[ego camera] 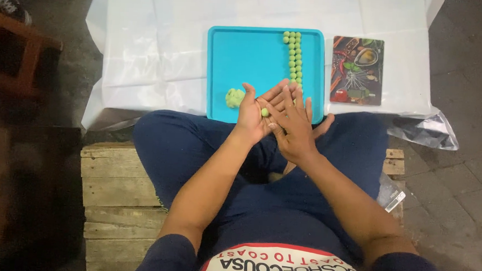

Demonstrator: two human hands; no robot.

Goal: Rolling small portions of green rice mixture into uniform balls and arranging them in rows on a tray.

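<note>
Small green dough ball (265,112) is pressed between 2 palms, at the near edge of the turquoise tray (244,64). Left hand (251,115) is held palm-up under it, fingers spread flat and not curled. Right hand (292,123) is laid flat over it, fingers extended, overlapping the left fingers. Lump of green dough (234,98) sits on the tray, just beside the left hand. Row of finished green balls (294,58) is lined up along the tray's right side, in 2 columns. Patterned rectangular board (357,70) lies just right of the tray on a white plastic sheet (146,48). Person is seated cross-legged on a wooden pallet (117,184).
</note>
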